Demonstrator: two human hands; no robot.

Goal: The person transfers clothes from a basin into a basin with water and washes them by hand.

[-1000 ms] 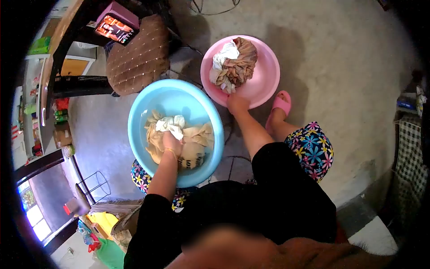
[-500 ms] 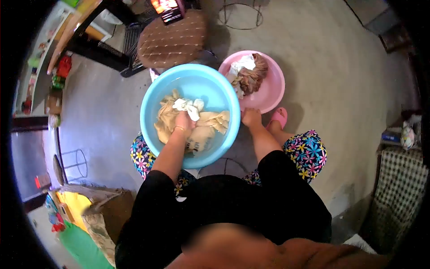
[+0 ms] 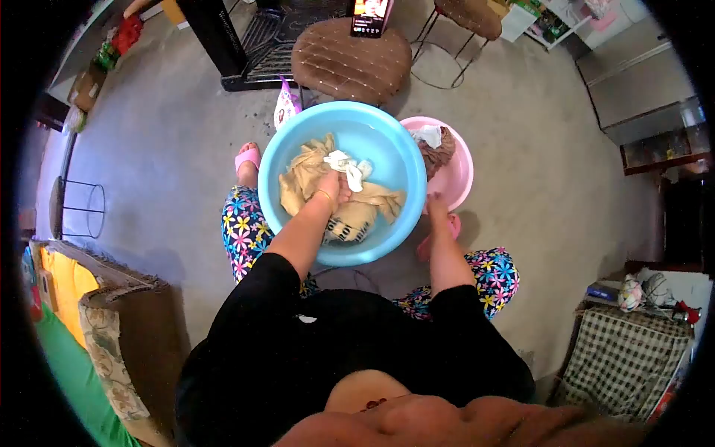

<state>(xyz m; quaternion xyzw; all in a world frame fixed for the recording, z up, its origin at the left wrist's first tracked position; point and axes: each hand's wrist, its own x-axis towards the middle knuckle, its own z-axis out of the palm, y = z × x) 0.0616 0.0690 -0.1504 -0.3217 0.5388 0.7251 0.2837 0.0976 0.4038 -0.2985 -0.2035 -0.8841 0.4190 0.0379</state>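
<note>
A light blue basin [image 3: 269, 216] stands between the knees, holding water and soaked cloth. My left hand [image 3: 334, 186] is down in it, its fingers closed on a white cloth [image 3: 357, 173], with beige cloth [image 3: 302, 175] bunched around them. Partly behind the blue basin's right side is a pink basin [image 3: 463, 167], which contains a brown cloth [image 3: 439, 155] and another white cloth [image 3: 428, 135]. My right hand [image 3: 437, 203] is closed on the pink basin's near rim, its fingertips partly hidden.
Beyond the basins stands a brown padded stool [image 3: 350, 63] with a lit phone [image 3: 370, 16] on it. A pink and white packet [image 3: 284, 106] is behind the blue basin. At the left is a box-like piece [image 3: 141, 320]; at the right, a checked cloth cover [image 3: 625, 357].
The view has swung round, so the basins and stool lie differently in it. The pink basin now shows partly behind the blue one. Both hands keep their places at the basins.
</note>
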